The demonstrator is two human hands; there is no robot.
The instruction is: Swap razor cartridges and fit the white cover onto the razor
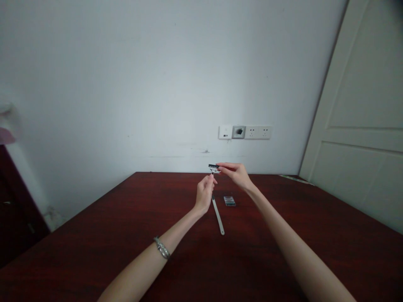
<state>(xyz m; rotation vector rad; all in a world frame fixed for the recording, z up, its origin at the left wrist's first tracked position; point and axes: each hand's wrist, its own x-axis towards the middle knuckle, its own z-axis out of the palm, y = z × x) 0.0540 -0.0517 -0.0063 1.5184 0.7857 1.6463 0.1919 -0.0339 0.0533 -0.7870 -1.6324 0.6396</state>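
Both arms reach out over a dark red wooden table (94, 243). My left hand (205, 195) is closed around the upper part of a slim silver razor handle (218, 216) that slants down toward me. My right hand (236, 173) pinches the small dark razor head (213, 167) at the handle's top with thumb and fingers. The two hands almost touch at the head. A small clear blade case (229, 201) lies flat on the table just right of the handle, below my right hand. A silver bracelet (161, 247) is on my left wrist.
A white wall rises behind the table with a row of sockets and a switch (245, 132). A white door (362, 147) stands at the right. Dark furniture (15, 209) sits at the left edge.
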